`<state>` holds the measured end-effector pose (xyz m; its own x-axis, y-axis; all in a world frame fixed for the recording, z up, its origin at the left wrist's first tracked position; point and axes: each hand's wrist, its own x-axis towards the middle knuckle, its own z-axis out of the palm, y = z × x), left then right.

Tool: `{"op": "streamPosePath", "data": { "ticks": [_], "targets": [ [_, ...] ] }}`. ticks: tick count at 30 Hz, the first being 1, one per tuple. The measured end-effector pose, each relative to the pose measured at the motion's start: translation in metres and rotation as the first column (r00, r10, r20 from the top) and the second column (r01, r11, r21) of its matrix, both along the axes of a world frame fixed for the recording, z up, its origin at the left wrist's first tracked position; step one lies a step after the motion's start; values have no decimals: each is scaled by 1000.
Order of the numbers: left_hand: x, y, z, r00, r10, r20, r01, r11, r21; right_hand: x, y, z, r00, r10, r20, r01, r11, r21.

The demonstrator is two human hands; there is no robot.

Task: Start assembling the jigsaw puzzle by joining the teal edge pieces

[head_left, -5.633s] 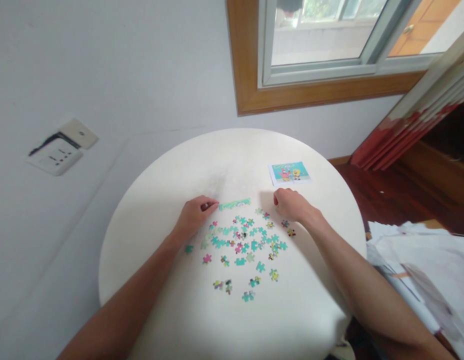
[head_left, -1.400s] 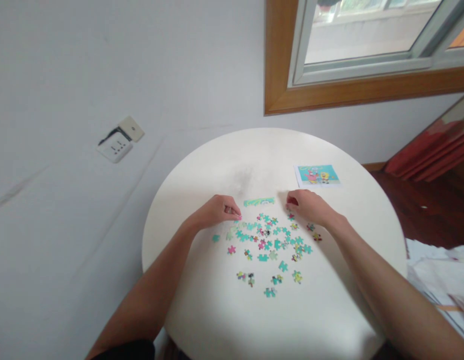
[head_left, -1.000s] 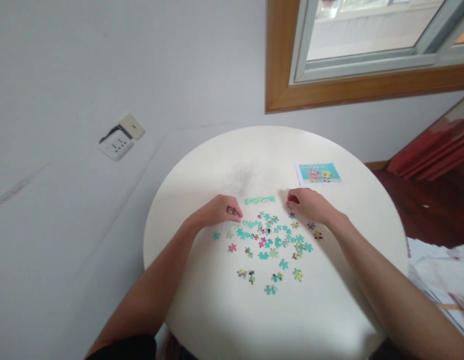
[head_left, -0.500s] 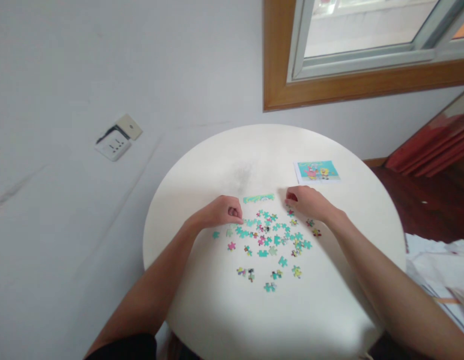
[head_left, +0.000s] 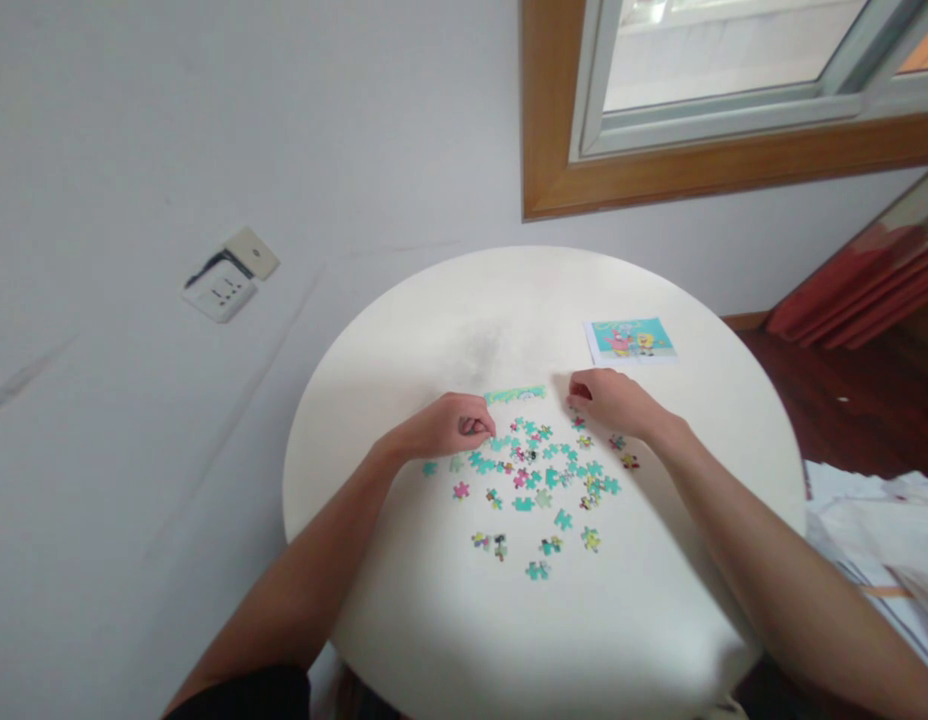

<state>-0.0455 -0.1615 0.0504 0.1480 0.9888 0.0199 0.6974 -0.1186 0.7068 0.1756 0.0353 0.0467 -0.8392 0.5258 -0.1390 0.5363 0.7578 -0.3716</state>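
My left hand [head_left: 458,424] is closed in a pinch at the upper left of the loose jigsaw pieces [head_left: 523,504]. Its fingertips are right beside teal pieces, and whatever may be between them is too small to make out. An assembled strip of the jigsaw puzzle [head_left: 516,395] lies between my two hands, teal with a yellow-green pattern. To the right of that strip my right hand [head_left: 612,400] rests with curled fingers, close to a small pink and teal piece [head_left: 579,423]. What the right fingertips hold, if anything, is hidden.
A picture card [head_left: 633,342] with a pink starfish and a yellow sponge figure lies at the back right of the round white table [head_left: 449,620]. Behind are a wall with a socket [head_left: 222,288] and a wood-framed window [head_left: 546,120]. Papers [head_left: 861,520] are at the right.
My left hand has shifted slightly right, and its fingers have drawn closer together. My right hand has stayed nearly in place. The whole view has moved slightly.
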Motion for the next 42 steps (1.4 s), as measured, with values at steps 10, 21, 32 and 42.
{"op": "streamPosePath", "data": {
  "ticks": [10,21,32,42],
  "targets": [
    [0,1,3,1000,8,10,-8,1000,5,1,0,-1,1000,-2,-1,2,1000,-3],
    [2,0,3,1000,21,-4,-21,1000,-3,0,1,3,1000,-6,20,6,1000,-15],
    [3,2,3,999,21,-27,-21,1000,-6,2,1,5,1000,7,1,-7,1000,-19],
    [3,1,-1,1000,8,-17,-8,1000,0,2,-1,9,1000,10,5,-10,1000,-17]
  ]
}}
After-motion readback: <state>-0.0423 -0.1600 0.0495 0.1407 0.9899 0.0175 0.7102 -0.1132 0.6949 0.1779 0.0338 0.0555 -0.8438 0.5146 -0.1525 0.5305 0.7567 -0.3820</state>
